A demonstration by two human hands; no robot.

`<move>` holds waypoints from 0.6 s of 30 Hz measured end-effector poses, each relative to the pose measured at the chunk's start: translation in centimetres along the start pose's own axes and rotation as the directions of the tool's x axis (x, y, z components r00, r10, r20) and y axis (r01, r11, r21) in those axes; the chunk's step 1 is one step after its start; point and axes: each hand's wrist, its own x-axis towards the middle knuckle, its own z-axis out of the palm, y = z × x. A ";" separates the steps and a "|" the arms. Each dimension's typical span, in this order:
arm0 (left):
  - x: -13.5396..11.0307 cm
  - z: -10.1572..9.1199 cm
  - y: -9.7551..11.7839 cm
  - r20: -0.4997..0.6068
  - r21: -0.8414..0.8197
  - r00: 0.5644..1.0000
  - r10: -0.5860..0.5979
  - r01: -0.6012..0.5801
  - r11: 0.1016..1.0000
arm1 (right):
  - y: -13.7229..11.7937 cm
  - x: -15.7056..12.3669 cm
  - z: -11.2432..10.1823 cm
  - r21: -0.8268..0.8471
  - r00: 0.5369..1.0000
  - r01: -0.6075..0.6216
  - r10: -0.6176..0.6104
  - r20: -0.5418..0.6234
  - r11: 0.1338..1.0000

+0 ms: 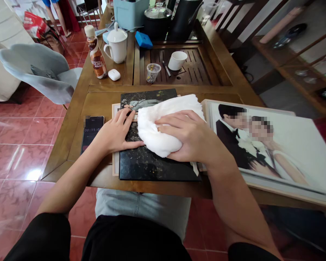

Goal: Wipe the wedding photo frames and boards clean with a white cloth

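One black photo panel (154, 168), flat at the near edge of the table (97, 96). Left hand (118, 131): palm down, fingers spread, across the panel's left edge. Right hand (191, 136): knuckles up, fingers curled, clamped on white cloth (149, 139), which overlaps the panel's right edge.

The white cloth (157, 140) hides some of the black board (157, 169). By the desk's (97, 103) near right corner, two heads (261, 128) in the big photo (293, 139) are blurred.
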 end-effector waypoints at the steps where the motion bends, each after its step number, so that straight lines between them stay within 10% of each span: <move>1: -0.1 0.1 -0.1 -0.004 -0.009 1.000 0.012 -0.012 1.000 | 0.0 0.0 -0.1 -0.005 1.000 0.014 -0.014 -0.015 1.000; 18: -0.1 0.7 -0.4 -0.042 -0.031 0.995 0.094 -0.096 0.995 | -0.5 -0.1 -0.2 0.019 0.998 0.066 -0.066 -0.025 0.998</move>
